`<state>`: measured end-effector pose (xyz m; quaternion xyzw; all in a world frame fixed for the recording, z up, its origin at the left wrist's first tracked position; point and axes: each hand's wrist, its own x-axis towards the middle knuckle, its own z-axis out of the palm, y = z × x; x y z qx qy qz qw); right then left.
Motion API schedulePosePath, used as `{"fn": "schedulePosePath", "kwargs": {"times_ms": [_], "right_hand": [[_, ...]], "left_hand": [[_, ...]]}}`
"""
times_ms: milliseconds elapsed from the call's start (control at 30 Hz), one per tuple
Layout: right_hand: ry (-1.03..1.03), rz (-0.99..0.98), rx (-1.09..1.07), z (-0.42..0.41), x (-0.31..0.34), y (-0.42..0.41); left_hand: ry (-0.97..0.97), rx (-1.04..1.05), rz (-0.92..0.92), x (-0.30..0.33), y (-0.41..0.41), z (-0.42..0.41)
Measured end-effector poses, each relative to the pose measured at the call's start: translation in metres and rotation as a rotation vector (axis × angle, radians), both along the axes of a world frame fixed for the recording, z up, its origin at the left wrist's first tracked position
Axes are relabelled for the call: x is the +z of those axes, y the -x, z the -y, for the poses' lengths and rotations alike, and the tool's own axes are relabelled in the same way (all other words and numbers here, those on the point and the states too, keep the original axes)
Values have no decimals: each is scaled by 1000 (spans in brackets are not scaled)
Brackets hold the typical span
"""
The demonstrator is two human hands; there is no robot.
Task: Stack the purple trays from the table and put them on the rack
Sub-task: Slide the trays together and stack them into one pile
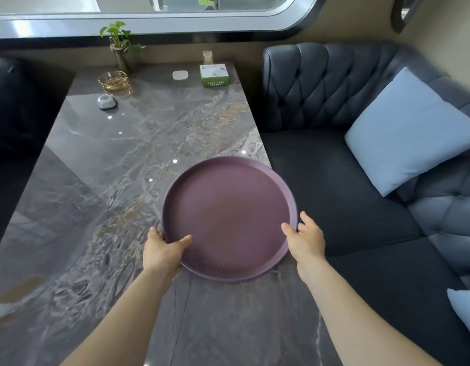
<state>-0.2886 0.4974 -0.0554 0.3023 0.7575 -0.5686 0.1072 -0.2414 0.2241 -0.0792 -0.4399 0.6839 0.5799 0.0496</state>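
Head view. Round purple tray (229, 219) held by both hands at its near rim, over the right edge of the marble table (96, 180), far side jutting past that edge above the dark sofa seat (334, 186). Possibly a stack of trays rather than one: a second rim hints along the far right edge, too blurred to confirm. Cannot tell whether the near rim touches the tabletop or sits just above it.

Left hand (162, 250) closed on the near-left rim, thumb (185, 239) lying on the inner surface, the other fingers wrapped under and out of sight. Right hand (305, 237) gripping the near-right rim, thumb (288, 229) pressed onto the inside edge, fingers (306, 217) curled around the outside of the rim.

Well beyond the fingertips, at the far end of the table: glass ashtray (114, 81), small white device (106, 101) just in front of it, potted plant (121, 46) behind, white pad (180, 75) and green-and-white box (214, 75) further right. Right of the right-hand fingers, well apart: tufted sofa back with a light blue cushion (408, 130). No rack visible.
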Motion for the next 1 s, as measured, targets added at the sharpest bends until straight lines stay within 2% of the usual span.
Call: {"fn": "schedulePosePath", "kwargs": {"times_ms": [133,300,533,700,833,1000], "right_hand": [[-187,45,-25,5,1,1],[-262,32,-5,3,10,-13],[-179,-33,-7,26,41,-66],[-111,-65,48,57,58,-124],[-85,-91,66,89,65,-184],[-47,-52,76,125,53,-270]], "left_hand": [[80,8,-33,-7,-7,5],[73,26,-60,15,-31,18],[129,106,-109,44,-91,52],[280,182,-98,70,-156,91],[425,135,-38,89,-222,121],[460,58,72,79,-310,168]]}}
